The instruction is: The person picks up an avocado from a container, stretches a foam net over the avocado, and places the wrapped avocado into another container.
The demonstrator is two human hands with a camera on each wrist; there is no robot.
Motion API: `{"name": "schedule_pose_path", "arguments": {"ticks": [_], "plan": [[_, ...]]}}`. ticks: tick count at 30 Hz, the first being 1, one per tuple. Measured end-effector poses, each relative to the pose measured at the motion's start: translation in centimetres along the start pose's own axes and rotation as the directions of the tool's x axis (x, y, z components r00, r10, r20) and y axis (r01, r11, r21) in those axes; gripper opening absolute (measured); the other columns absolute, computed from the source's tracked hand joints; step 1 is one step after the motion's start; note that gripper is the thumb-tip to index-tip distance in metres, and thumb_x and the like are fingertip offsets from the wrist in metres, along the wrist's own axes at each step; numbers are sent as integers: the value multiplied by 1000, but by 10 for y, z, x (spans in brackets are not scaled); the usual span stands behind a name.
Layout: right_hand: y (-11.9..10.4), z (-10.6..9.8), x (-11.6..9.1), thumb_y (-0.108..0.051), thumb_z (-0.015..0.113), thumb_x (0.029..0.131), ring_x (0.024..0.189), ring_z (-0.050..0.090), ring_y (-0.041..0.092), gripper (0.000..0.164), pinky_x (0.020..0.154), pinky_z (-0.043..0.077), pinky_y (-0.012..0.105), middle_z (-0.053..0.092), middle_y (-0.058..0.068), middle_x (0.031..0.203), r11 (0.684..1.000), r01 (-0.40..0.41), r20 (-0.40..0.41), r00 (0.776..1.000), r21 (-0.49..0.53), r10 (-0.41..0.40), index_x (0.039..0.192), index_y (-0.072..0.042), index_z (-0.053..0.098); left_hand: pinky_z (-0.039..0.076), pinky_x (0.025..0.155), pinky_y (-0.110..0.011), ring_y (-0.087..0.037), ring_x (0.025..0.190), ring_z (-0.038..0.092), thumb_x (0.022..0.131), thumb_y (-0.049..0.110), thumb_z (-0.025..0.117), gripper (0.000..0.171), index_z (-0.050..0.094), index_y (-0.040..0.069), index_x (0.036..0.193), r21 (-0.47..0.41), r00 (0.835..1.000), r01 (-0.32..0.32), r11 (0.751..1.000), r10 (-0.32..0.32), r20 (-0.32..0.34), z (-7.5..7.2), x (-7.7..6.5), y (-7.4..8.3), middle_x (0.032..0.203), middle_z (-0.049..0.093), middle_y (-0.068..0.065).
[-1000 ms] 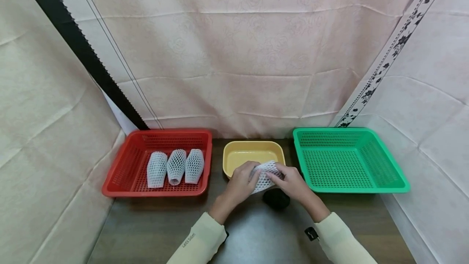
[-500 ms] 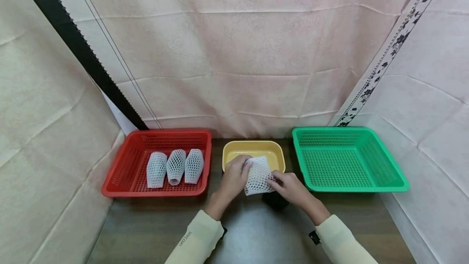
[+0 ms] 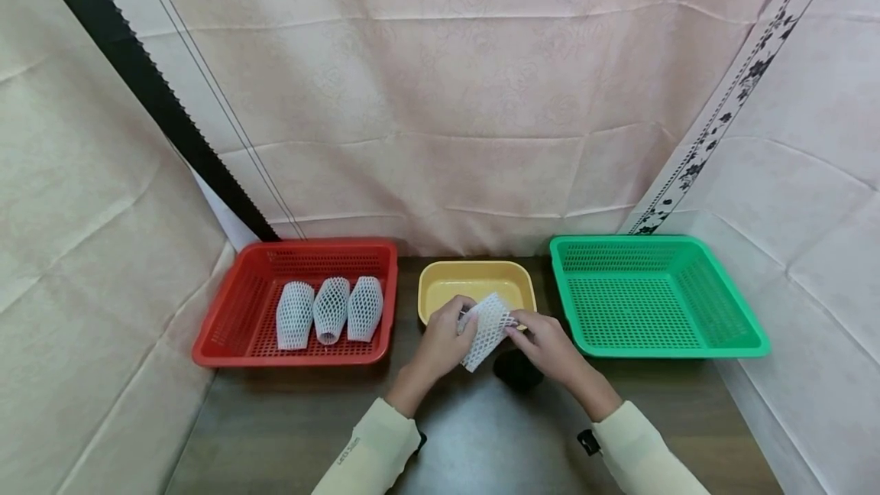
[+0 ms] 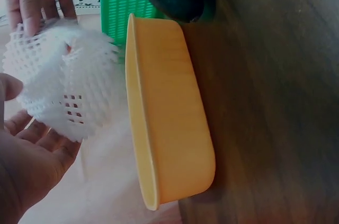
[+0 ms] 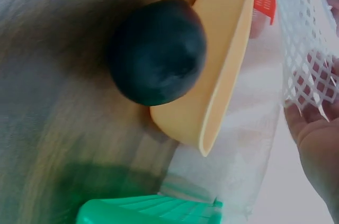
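Lighting's soft and even from overhead on my head cam, pretty bright, with a pale sheen on the desk right in front of me and only faint shadows under the red basket and green basket. The wide lens bends the curtain edges and that black strip toward the corners. My right wrist cam is the worst: the desk streaks with motion blur and the dark round thing is soft, while the left wrist view is sharper but washed out behind the white foam net.
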State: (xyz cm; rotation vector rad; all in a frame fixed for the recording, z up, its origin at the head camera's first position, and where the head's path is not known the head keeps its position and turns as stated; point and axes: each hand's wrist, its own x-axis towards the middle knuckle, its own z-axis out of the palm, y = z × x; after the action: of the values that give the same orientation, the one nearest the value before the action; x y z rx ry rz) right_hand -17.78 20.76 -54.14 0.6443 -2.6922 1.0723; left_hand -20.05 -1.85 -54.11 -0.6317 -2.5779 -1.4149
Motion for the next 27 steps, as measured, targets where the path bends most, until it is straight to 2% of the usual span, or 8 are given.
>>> {"name": "schedule_pose_path", "arguments": {"ticks": [3, 6, 10, 13, 18, 22, 24, 27], "plan": [[-5, -4, 2, -13, 72, 97, 97, 69, 16, 23, 85, 61, 41, 74, 6, 113, 1000, 10, -16, 1000, 7, -10, 120, -10, 72, 56, 86, -35, -18, 99, 67, 99, 26, 63, 26, 59, 12, 121, -52, 996, 68, 996, -64, 69, 1, -2, -1, 113, 70, -6], [-8, -7, 4, -10, 72, 96, 98, 70, 19, 25, 84, 61, 41, 74, 8, 116, 999, 25, -28, 999, 20, -25, 121, -8, 72, 56, 86, -36, -18, 100, 65, 96, 38, 68, 46, 50, 16, 133, -85, 979, 155, 984, -142, 147, 2, -3, -1, 120, 66, -6], [-9, -7, 6, -7, 75, 93, 100, 71, 20, 26, 85, 61, 41, 75, 9, 116, 997, 82, -42, 996, -3, -82, 119, -7, 73, 57, 84, -36, -17, 100, 62, 86, 55, 76, 78, 39, 22, 145, -57, 944, 263, 963, -245, 222, 3, -3, 0, 126, 62, -4], [-10, -5, 6, -5, 79, 89, 106, 72, 22, 27, 90, 59, 42, 75, 8, 118, 988, 152, -51, 987, -38, -154, 115, -9, 74, 58, 82, -36, -17, 97, 63, 79, 59, 82, 91, 36, 23, 148, -12, 932, 279, 960, -268, 243, 5, -1, 1, 125, 62, -5], [-13, -3, 5, -6, 83, 85, 113, 70, 24, 29, 94, 57, 43, 74, 7, 122, 970, 225, -74, 970, -95, -233, 114, -9, 76, 56, 83, -37, -18, 94, 63, 77, 49, 87, 90, 37, 21, 146, 29, 937, 254, 967, -253, 240, 9, -1, -2, 120, 64, -7], [-14, -3, 3, -8, 85, 83, 117, 68, 24, 39, 95, 56, 42, 71, 7, 128, 968, 220, -108, 966, -122, -233, 120, -9, 72, 56, 85, -38, -19, 97, 62, 78, 37, 89, 82, 40, 20, 142, 28, 948, 243, 970, -243, 205, 13, -4, -7, 121, 63, -7], [-14, -4, 1, -10, 86, 83, 120, 66, 23, 43, 99, 54, 37, 68, 6, 131, 971, 202, -118, 969, -125, -217, 123, -9, 69, 56, 86, -40, -20, 99, 62, 78, 34, 89, 79, 43, 18, 141, 34, 956, 228, 973, -231, 180, 13, -5, -9, 121, 64, -7], [-12, -6, -3, -13, 86, 84, 126, 61, 23, 49, 108, 45, 22, 63, 5, 137, 980, 166, -123, 976, -113, -179, 128, -9, 64, 55, 89, -42, -21, 102, 63, 79, 32, 89, 77, 45, 16, 139, 70, 967, 201, 977, -209, 144, 11, -6, -11, 123, 64, -8]]}}
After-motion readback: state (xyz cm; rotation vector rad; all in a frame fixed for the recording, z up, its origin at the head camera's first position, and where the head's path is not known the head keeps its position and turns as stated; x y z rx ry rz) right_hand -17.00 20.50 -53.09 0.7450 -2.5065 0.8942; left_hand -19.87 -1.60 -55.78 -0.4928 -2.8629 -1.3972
